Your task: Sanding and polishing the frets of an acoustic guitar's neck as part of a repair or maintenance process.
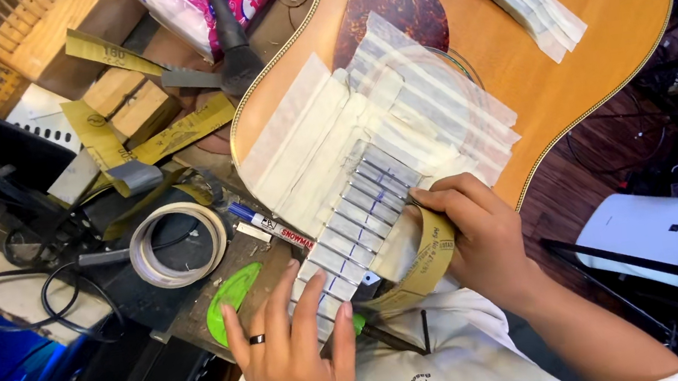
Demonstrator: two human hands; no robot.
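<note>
Sandpaper strip (427, 264), yellow-tan, folded, pinched in the right hand (483, 237); grip closed on it, thumb and fingertips pressing the strip against the edge of the guitar neck (356, 227). Strip curls down and under the palm, loose end trailing toward the person's white shirt (430, 373).

Left hand (290, 356) flat, fingers spread, grip holding nothing; fingertips rest on the lower stretch of the neck, just left of the right hand. Dark ring on one finger.

Neck masked between the frets with pale tape, blue pen marks running along it. Beyond the right-hand grip, the acoustic guitar body (596, 38) lies face up, orange-brown top, its upper part covered in overlapping strips of masking tape (323, 132); a further wad of tape sits further off on the body.

Left of the left-hand grip, on the table (199, 315): green plastic piece (231, 297) just beside the fingers, a marker pen (270, 225) lying against the neck, a roll of tape (178, 245) near it. Further out: wooden blocks (130, 100), more sandpaper pieces (185, 130), black cable (34, 305). White appliance (672, 236) on the floor, well to the right of the right hand.
</note>
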